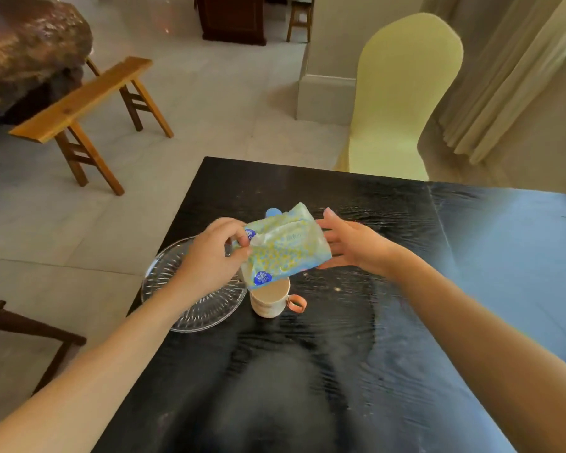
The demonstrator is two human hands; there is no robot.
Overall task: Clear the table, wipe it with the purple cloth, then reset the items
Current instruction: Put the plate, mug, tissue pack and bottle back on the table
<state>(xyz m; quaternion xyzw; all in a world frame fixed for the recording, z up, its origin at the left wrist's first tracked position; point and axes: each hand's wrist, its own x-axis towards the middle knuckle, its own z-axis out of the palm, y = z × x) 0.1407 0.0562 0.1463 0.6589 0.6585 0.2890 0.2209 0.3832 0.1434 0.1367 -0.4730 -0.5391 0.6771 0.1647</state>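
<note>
A soft tissue pack [286,246], pale blue with a yellow pattern, hangs tilted above the dark table [307,371]. My left hand [214,256] pinches its left end. My right hand [348,241] is spread against its right end, fingers apart. Under the pack stands a cream cup [270,300] with an orange handle, its rim partly hidden. A clear glass plate [193,295] lies at the table's left edge, partly under my left wrist. No purple cloth is in view.
A chair [402,99] in a pale yellow cover stands at the table's far side. A wooden bench [82,106] stands on the tiled floor to the left. A dark stool [20,325] is near the table's left front. Curtains hang at the right.
</note>
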